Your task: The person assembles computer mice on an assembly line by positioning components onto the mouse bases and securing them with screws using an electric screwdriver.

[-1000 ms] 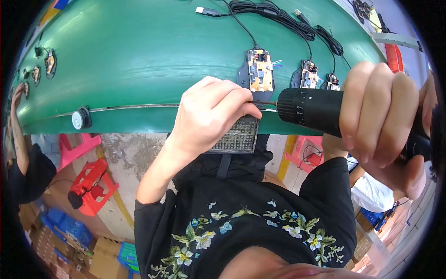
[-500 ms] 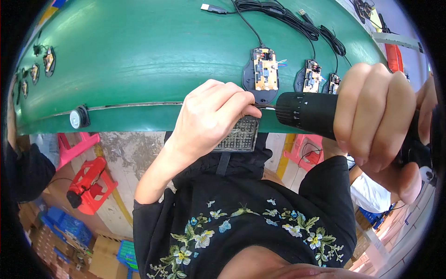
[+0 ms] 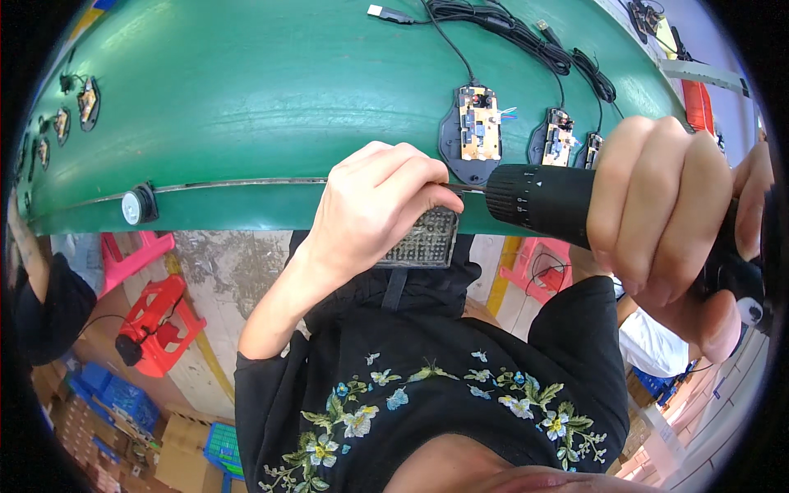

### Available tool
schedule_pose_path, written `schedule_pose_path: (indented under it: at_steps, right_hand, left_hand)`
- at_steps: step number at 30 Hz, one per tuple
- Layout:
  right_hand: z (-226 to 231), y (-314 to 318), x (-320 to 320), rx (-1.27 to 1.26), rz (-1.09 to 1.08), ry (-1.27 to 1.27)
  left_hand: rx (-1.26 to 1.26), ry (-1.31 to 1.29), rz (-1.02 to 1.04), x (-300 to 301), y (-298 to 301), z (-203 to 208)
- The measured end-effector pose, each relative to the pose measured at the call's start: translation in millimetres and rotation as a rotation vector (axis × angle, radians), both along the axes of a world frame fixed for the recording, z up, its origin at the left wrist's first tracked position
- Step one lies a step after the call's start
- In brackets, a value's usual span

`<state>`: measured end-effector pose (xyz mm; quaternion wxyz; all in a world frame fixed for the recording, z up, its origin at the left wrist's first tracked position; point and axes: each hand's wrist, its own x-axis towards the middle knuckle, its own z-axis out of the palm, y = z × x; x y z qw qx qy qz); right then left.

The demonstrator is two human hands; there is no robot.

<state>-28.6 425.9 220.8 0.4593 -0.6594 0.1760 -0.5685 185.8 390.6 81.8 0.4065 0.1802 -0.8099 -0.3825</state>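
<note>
My right hand is wrapped round a black electric screwdriver, held level with its bit pointing left. My left hand is closed, thumb and forefinger pinched at the tip of the thin bit; whatever lies between those fingertips is too small to make out. Just below the left hand, at the bench edge, sits a dark block with rows of small holes, partly covered by the hand. Beyond the bit lies an open computer mouse base with a tan circuit board, its cable running away from me.
Two similar mouse bases lie to the right, with coiled black cables behind. More boards sit far left on the green work surface. A round knob is fixed at the near edge. Red stools stand below.
The mouse bases and cables in front of me have shifted slightly right. Both hands and the screwdriver stay nearly in place. Another person's forearm has come into view at the far left.
</note>
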Motion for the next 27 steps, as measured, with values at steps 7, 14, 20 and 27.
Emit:
schedule_pose_path:
  at_steps: [7, 14, 20, 27]
  right_hand:
    - [-1.6, 1.8, -8.9, 0.031, 0.007, -0.03]
    - [-2.1, 3.1, -12.9, 0.053, 0.013, -0.118]
    - [-2.2, 3.1, -7.0, 0.04, 0.04, -0.117]
    - [4.9, 10.1, -17.3, 0.062, -0.246, 0.006]
  left_hand:
    - [0.166, 0.001, -0.063, 2.1, 1.2, 1.0]
    - [0.254, 0.046, -0.082, 3.4, 6.7, 2.3]
    - [0.345, 0.044, -0.191, 10.7, 6.3, 2.3]
    - [-0.024, -0.484, 0.079, 63.6, 3.8, 19.1]
